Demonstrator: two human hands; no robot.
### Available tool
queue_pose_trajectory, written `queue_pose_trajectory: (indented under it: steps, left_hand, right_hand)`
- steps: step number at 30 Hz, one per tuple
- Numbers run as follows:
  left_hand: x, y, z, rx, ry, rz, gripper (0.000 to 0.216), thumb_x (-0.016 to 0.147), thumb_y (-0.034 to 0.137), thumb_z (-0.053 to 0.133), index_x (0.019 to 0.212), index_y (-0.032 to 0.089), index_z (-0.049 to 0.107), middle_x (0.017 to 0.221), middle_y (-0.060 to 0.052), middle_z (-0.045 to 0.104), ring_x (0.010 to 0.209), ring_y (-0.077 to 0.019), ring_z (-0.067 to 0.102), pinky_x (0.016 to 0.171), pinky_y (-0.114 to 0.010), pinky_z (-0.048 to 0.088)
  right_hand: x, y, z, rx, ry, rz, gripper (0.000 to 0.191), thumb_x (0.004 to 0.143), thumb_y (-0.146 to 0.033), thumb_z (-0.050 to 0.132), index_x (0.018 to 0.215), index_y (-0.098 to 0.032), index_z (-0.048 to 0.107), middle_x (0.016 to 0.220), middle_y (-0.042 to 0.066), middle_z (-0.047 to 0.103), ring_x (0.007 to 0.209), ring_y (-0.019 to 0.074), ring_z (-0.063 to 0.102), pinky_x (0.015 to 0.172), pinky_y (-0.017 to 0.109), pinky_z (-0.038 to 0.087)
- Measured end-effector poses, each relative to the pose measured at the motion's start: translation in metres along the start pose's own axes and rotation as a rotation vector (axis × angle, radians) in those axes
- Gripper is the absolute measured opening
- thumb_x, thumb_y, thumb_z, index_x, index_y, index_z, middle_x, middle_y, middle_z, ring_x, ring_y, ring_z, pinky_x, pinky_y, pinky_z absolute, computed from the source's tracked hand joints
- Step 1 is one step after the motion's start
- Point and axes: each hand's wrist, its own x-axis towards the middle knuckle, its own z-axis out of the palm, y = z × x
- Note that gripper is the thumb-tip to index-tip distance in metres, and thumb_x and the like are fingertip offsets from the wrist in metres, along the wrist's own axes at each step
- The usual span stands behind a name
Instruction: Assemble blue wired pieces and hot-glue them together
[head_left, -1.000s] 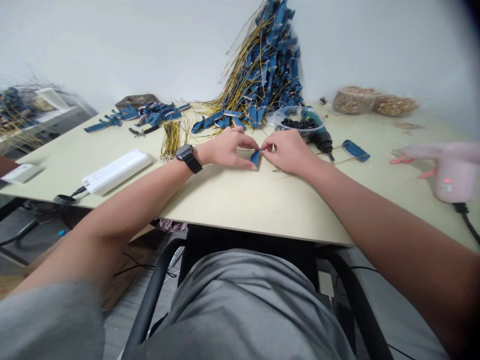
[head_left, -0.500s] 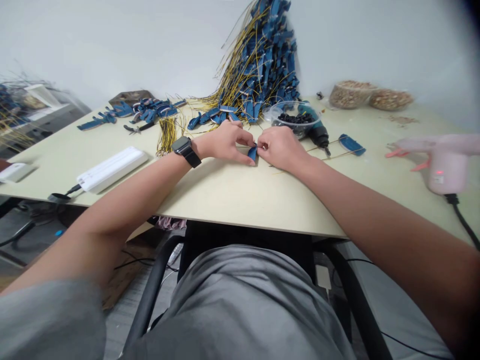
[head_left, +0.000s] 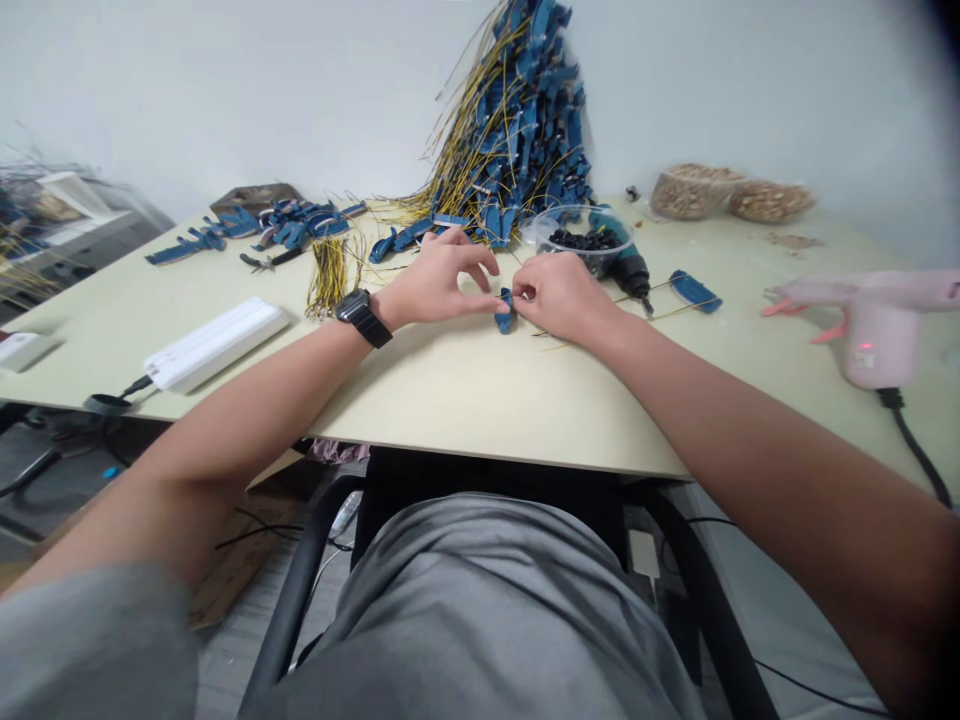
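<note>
Blue tab [head_left: 504, 312] stayed clamped in the right hand [head_left: 559, 298] as I watched the left hand [head_left: 433, 282] open and lift away, its thumb just beside the tab.

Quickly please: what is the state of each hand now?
Left hand: open, next to the small blue piece, no clear hold.
Right hand: closed, holding the small blue piece.

From here I see a tall heap of blue pieces trailing yellow wires [head_left: 517, 130] against the wall at the back of the tabletop [head_left: 480, 420]. To its left lie pliers [head_left: 270, 259], a bundle of yellow wires [head_left: 328, 275] and a long white box [head_left: 214, 343]. To its right sit a clear bowl of black beads [head_left: 577, 240], a teal rotary tool [head_left: 628, 268] and a pink glue gun [head_left: 877, 330].
</note>
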Motion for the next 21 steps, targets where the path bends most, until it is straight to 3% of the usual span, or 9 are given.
queue_pose_trajectory:
  steps: [2, 6, 10, 15, 21]
  left_hand:
    - [0.0, 0.0, 0.003, 0.011, 0.005, -0.01, 0.09, 0.091, 0.113, 0.087, 0.121, 0.028, 0.088, 0.117, -0.014, 0.093, 0.135, -0.0465, 0.073, 0.13, -0.068, 0.047]
    - [0.0, -0.001, 0.017, 0.016, -0.064, -0.037, 0.106, 0.078, 0.12, 0.087, 0.128, 0.027, 0.087, 0.137, -0.017, 0.091, 0.134, -0.0454, 0.072, 0.124, -0.06, 0.052]
    - [0.001, 0.003, 0.024, -0.016, -0.126, -0.018, 0.098, 0.084, 0.115, 0.088, 0.123, 0.025, 0.09, 0.131, -0.016, 0.092, 0.123, -0.0407, 0.077, 0.119, -0.055, 0.056]
    - [0.004, 0.002, 0.017, -0.087, -0.132, 0.005, 0.092, 0.082, 0.107, 0.095, 0.123, 0.025, 0.093, 0.13, -0.015, 0.095, 0.121, -0.0383, 0.082, 0.119, -0.054, 0.059]
    - [0.0, -0.004, -0.001, -0.218, -0.249, -0.056, 0.078, 0.084, 0.087, 0.102, 0.135, 0.029, 0.097, 0.143, -0.012, 0.096, 0.131, -0.0382, 0.085, 0.119, -0.052, 0.065]
  right_hand:
    - [0.0, 0.001, 0.0, -0.001, -0.011, -0.013, 0.022, 0.11, -0.014, 0.076, 0.094, -0.024, 0.088, 0.103, 0.012, 0.087, 0.104, 0.0333, 0.079, 0.097, 0.046, 0.056]
    - [-0.001, 0.002, 0.0, 0.001, -0.022, -0.017, 0.022, 0.109, -0.014, 0.074, 0.1, -0.024, 0.09, 0.105, 0.012, 0.089, 0.103, 0.0334, 0.079, 0.096, 0.047, 0.056]
    - [0.0, -0.001, 0.001, -0.009, -0.028, 0.003, 0.023, 0.109, -0.015, 0.073, 0.101, -0.024, 0.093, 0.105, 0.013, 0.089, 0.101, 0.034, 0.077, 0.095, 0.048, 0.055]
    - [0.0, -0.001, -0.003, 0.074, -0.024, 0.065, 0.021, 0.106, -0.012, 0.079, 0.1, -0.021, 0.096, 0.099, 0.012, 0.089, 0.092, 0.0313, 0.077, 0.093, 0.048, 0.056]
    - [-0.007, 0.005, -0.017, 0.195, 0.01, 0.127, 0.009, 0.107, -0.02, 0.094, 0.106, -0.024, 0.101, 0.091, 0.009, 0.085, 0.088, 0.0302, 0.077, 0.091, 0.05, 0.063]
